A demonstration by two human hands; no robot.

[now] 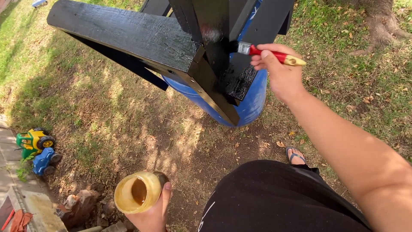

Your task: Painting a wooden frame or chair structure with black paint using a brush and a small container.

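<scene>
Outdoors on patchy grass (107, 111) — right hand (279, 73) grips paintbrush (268, 52) at black wood (141, 36), left hand (152, 215) clasps jar (137, 192).

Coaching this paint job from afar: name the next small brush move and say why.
Probably draw the paintbrush in the right hand down along the black plank. Its bristles already meet the wood near the top, where the coat shines wet. The left hand holds the open jar low and off to the side, so reloading seems a later step.
</scene>
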